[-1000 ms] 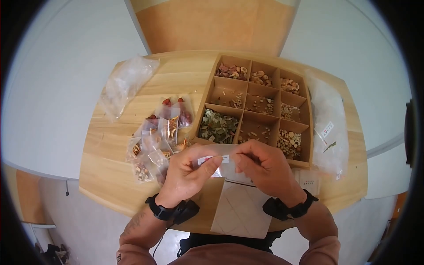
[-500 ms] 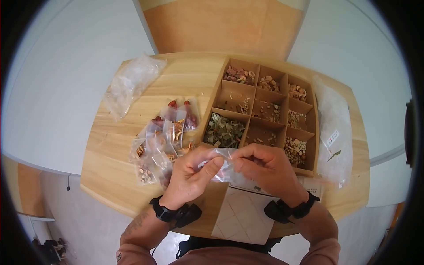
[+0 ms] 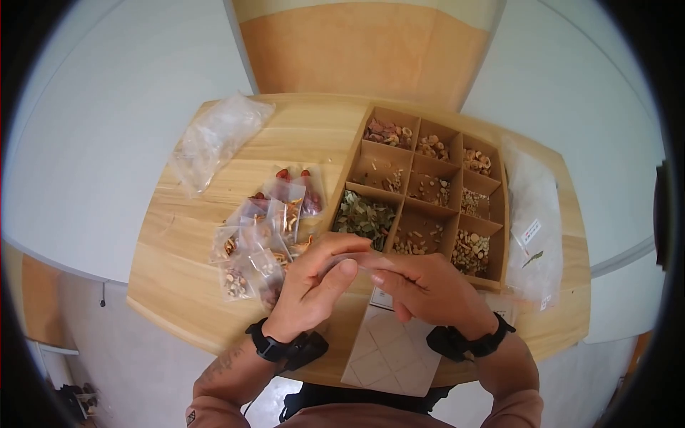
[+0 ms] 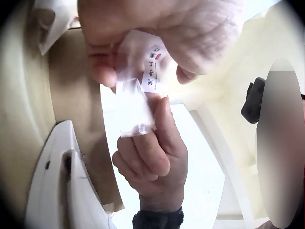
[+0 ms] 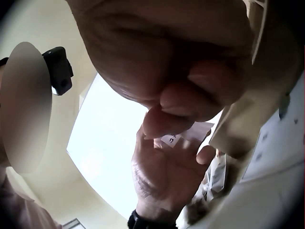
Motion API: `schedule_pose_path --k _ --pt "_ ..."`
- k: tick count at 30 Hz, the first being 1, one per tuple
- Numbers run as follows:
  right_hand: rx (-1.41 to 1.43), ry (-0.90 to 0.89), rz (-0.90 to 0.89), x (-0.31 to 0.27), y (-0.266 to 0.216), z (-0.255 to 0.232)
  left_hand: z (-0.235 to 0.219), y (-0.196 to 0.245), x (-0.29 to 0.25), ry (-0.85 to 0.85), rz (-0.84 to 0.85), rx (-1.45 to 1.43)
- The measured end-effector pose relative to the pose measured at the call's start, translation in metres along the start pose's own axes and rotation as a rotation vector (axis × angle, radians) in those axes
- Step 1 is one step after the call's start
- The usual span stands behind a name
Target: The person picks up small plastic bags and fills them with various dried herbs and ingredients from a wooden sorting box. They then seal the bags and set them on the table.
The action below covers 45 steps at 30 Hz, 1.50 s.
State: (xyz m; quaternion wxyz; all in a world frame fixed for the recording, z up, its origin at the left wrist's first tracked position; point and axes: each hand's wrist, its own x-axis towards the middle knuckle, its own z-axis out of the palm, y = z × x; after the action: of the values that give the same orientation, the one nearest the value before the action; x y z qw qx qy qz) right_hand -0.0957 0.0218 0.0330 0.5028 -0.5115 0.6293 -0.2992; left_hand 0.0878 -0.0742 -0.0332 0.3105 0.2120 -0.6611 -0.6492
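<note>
A small clear plastic bag with a printed white label is between the two hands, above the near side of the table. My left hand holds it between thumb and fingers. My right hand pinches the bag's other end, its fingers curled, as the left wrist view shows. In the head view the hands hide most of the bag. The right wrist view shows the label corner below the curled right fingers, with the left hand behind it.
A divided cardboard box of dried herbs, leaves and slices stands just beyond the hands. Filled small bags lie in a pile on the left. Large plastic bags lie at far left and right. A pale patterned sheet overhangs the near edge.
The right hand has turned over the bag's end, its fingers closer to the left hand. The bag, shown with its label earlier, is now mostly covered. The head view has shifted slightly.
</note>
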Motion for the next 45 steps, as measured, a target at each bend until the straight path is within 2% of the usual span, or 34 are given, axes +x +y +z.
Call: schedule_pose_path --k 2,5,7,10,14,16,20,25,29,32,34,37,40,45 --pt "-0.037 0.022 0.034 -0.007 -0.015 -0.006 -0.001 -0.001 0.0 -0.009 0.04 -0.055" --pt "-0.081 0.174 -0.16 -0.011 -0.002 -0.007 0.0 0.0 0.004 -0.047 0.06 -0.145" --pt "-0.238 0.275 -0.321 -0.006 0.016 -0.005 0.001 0.001 0.004 -0.037 0.041 -0.188" --pt "-0.45 0.336 -0.464 -0.007 0.015 -0.005 -0.004 0.009 0.002 -0.084 -0.064 -0.136" --pt "-0.644 0.316 -0.555 -0.014 0.006 -0.01 -0.008 0.015 0.003 -0.142 0.129 0.254" --pt "-0.639 0.303 -0.671 -0.012 0.006 -0.008 -0.005 0.025 0.004 -0.13 0.252 0.492" --pt "-0.624 0.28 -0.781 -0.003 0.012 0.0 -0.001 0.02 0.005 -0.137 0.344 0.56" --pt "-0.668 0.273 -0.749 -0.005 0.001 0.006 0.001 0.019 0.004 -0.105 0.375 0.502" --pt "-0.68 0.279 -0.772 -0.002 0.002 0.011 0.002 0.012 0.004 -0.072 0.44 0.57" --pt "-0.632 0.256 -0.576 -0.007 -0.006 0.018 0.006 0.014 0.003 -0.008 0.506 0.579" --pt "-0.638 0.253 -0.57 -0.006 -0.007 0.02 0.008 0.01 0.004 0.036 0.523 0.563" --pt "-0.644 0.241 -0.598 -0.005 -0.009 0.019 0.003 0.019 0.001 0.038 0.428 0.592" --pt "-0.666 0.183 -0.621 -0.004 -0.009 0.021 0.003 0.007 0.005 0.029 0.562 0.594" --pt "-0.649 0.152 -0.593 -0.002 -0.008 0.02 0.003 0.014 0.001 0.03 0.445 0.6"
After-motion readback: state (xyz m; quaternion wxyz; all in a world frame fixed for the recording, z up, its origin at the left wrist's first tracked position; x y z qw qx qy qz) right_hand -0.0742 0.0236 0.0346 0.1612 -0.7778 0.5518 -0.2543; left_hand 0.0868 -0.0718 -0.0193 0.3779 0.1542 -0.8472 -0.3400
